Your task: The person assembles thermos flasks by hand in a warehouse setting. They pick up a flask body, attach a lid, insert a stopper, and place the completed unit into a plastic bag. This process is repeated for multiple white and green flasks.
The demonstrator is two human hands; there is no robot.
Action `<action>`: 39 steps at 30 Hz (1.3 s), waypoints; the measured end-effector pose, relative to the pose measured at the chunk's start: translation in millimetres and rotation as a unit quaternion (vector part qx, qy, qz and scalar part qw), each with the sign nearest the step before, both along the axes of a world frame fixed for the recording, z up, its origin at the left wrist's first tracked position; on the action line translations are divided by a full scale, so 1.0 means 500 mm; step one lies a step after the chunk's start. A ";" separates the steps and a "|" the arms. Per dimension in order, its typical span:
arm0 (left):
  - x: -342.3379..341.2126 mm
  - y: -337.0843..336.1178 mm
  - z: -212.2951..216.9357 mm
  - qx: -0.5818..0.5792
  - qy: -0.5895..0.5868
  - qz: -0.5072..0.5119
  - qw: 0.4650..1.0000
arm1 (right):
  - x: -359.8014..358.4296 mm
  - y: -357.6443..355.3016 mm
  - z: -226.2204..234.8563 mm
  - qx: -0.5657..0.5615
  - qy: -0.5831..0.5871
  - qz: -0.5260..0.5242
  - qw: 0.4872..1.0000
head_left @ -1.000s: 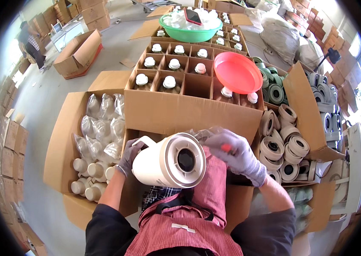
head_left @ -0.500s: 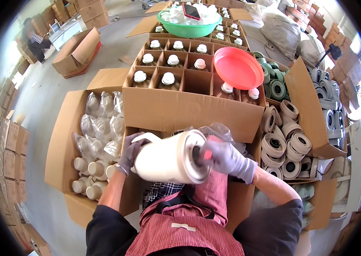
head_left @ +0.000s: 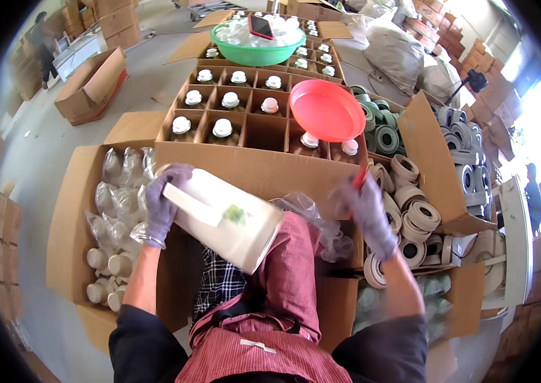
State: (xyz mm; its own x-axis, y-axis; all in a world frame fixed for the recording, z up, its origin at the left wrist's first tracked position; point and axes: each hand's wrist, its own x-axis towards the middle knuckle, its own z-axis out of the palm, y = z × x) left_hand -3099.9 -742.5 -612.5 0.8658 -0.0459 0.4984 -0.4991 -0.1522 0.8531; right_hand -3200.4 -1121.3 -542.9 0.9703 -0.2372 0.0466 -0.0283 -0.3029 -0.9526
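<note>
white jug (head_left: 261, 233) aslant in curled fingers of left hand (head_left: 162, 203), upright right hand (head_left: 371, 216) apart, fingers tight round red tool (head_left: 361, 177)

jug (head_left: 254, 231): cream, green motif | tool (head_left: 361, 177): red | cloth (head_left: 219, 284): black-white plaid | basin (head_left: 254, 56): green

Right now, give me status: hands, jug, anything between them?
Left hand gripping cream jug, tilted. Right hand, blurred, holding red object, apart from jug. Clear plastic film seen between jug and right hand.
</note>
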 end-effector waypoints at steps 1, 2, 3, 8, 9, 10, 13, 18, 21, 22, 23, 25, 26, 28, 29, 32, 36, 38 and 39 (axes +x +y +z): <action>-0.002 -0.002 0.016 0.050 -0.054 -0.071 0.995 | 0.053 -0.016 0.024 -0.133 -0.011 -0.017 0.991; -0.004 -0.036 0.042 0.086 -0.113 -0.155 0.978 | 0.107 -0.078 0.016 -0.238 -0.064 -0.027 0.969; -0.017 -0.079 0.067 0.154 -0.168 -0.218 0.949 | 0.162 -0.133 0.010 -0.326 -0.143 -0.011 0.934; -0.117 -0.240 0.037 0.305 -0.288 -0.399 0.816 | 0.365 -0.254 -0.027 -0.530 -0.074 -0.006 0.845; -0.144 -0.220 0.008 0.286 -0.268 -0.392 0.832 | 0.377 -0.244 -0.037 -0.548 -0.070 0.000 0.833; -0.168 -0.201 -0.010 0.267 -0.249 -0.383 0.848 | 0.382 -0.242 -0.037 -0.567 -0.068 0.006 0.821; -0.221 -0.111 -0.010 0.236 -0.175 -0.259 0.920 | 0.327 -0.166 -0.035 -0.476 -0.127 -0.002 0.870; -0.303 0.055 -0.156 0.243 -0.035 -0.067 0.967 | 0.082 -0.067 -0.059 -0.301 -0.150 0.040 0.941; -0.325 0.167 -0.197 0.155 0.141 0.164 0.964 | -0.004 -0.038 -0.140 -0.291 -0.066 0.122 0.947; -0.315 0.209 -0.214 0.088 0.224 0.239 0.941 | -0.018 -0.012 -0.153 -0.265 -0.046 0.141 0.953; -0.304 0.272 -0.243 0.159 0.207 0.287 0.922 | -0.027 0.008 -0.166 -0.249 -0.031 0.141 0.958; -0.255 0.370 -0.332 0.256 0.249 0.339 0.871 | -0.035 0.036 -0.185 -0.195 -0.004 0.137 0.971; -0.222 0.401 -0.383 0.282 0.311 0.342 0.841 | -0.031 0.046 -0.179 -0.204 -0.009 0.143 0.968; -0.160 0.395 -0.413 0.366 0.385 0.322 0.784 | -0.015 0.064 -0.161 -0.226 -0.017 0.137 0.964; -0.134 0.371 -0.416 0.423 0.399 0.306 0.754 | -0.007 0.073 -0.148 -0.236 -0.021 0.130 0.963; -0.056 0.379 -0.364 0.447 0.501 0.179 0.719 | 0.009 0.124 -0.063 -0.243 -0.019 0.128 0.961; -0.023 0.401 -0.199 0.009 0.345 0.084 0.935 | 0.042 0.134 -0.027 -0.303 -0.100 0.128 0.939; 0.000 0.318 -0.066 -0.191 0.303 -0.004 0.934 | 0.087 0.197 -0.010 -0.246 -0.092 0.180 0.948; 0.004 0.238 0.020 -0.199 0.270 -0.056 0.940 | 0.107 0.239 0.002 -0.226 -0.090 0.207 0.948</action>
State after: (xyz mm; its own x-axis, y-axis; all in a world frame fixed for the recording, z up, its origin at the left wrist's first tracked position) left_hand -3098.1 -623.3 -602.5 0.9984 -0.0545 -0.0162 0.0299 0.2609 0.9649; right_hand -3146.8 -1002.0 -541.6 0.9425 0.2460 0.2261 0.3327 -0.6302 -0.7015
